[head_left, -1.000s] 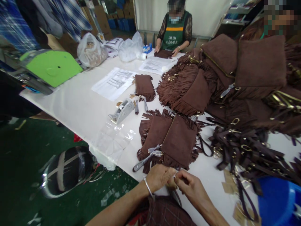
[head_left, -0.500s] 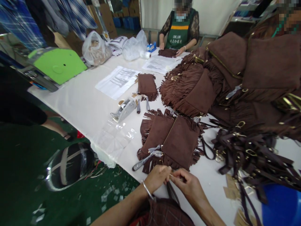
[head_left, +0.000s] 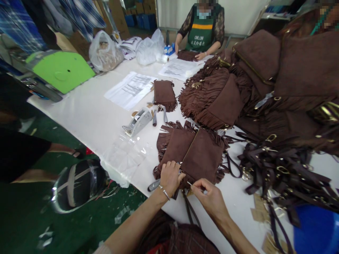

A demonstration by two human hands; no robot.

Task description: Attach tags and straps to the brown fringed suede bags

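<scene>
In front of me lies a brown suede-look bag [head_left: 205,155] with fringed edges and a zipper across it. My left hand [head_left: 171,178] is closed over the near end of the zipper, where the pull and metal ring are; its fingers hide what they grip. Just right of it, my right hand [head_left: 209,195] pinches a thin white string [head_left: 189,183] between thumb and finger. Below the hands a narrow dark strap [head_left: 191,210] hangs at the table edge. A grey wrapped tassel [head_left: 153,185] sticks out left of my left wrist.
Piled fringed bags [head_left: 212,95] and a heap of dark straps [head_left: 280,173] lie to the right, near a blue tub [head_left: 316,229]. Ahead are a tape dispenser [head_left: 139,121], a smaller bag [head_left: 164,93] and printed sheets [head_left: 131,90]. A co-worker [head_left: 200,31] handles a bag opposite.
My left hand has moved forward and left onto the bag's zipper end, away from my right hand. The right hand has shifted slightly up, and a white string now shows at its fingertips.
</scene>
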